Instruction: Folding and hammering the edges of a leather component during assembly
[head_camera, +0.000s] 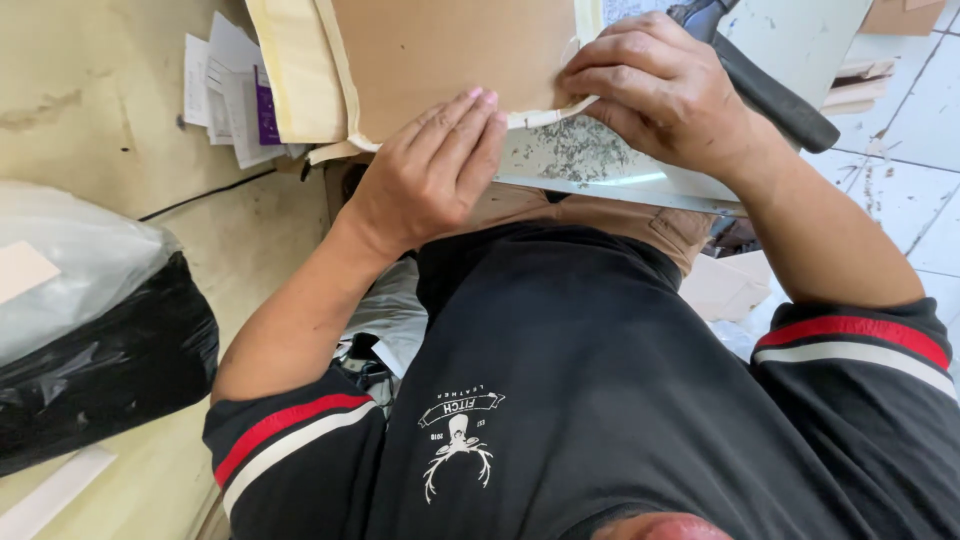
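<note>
A brown cardboard template (440, 45) lies on a cream sheet of material (295, 70) at the top middle, on a white work board (580, 155) with a scuffed, speckled surface. My left hand (430, 175) lies flat on the template's near edge, fingers straight and together, pressing it down. My right hand (660, 90) is curled at the template's rounded corner, fingertips pinched at a thin cream strip (545, 115) that curves along the cut edge. Whether a blade is in those fingers is hidden. My black shirt with red and white sleeve stripes fills the bottom.
A black-handled tool (775, 95) lies behind my right wrist. Loose papers (230, 90) sit at the upper left. A black plastic bag with a clear bag on top (100, 340) is at the left. White tiled floor (920, 170) shows at the right, and a pale box (725, 285) sits below the board.
</note>
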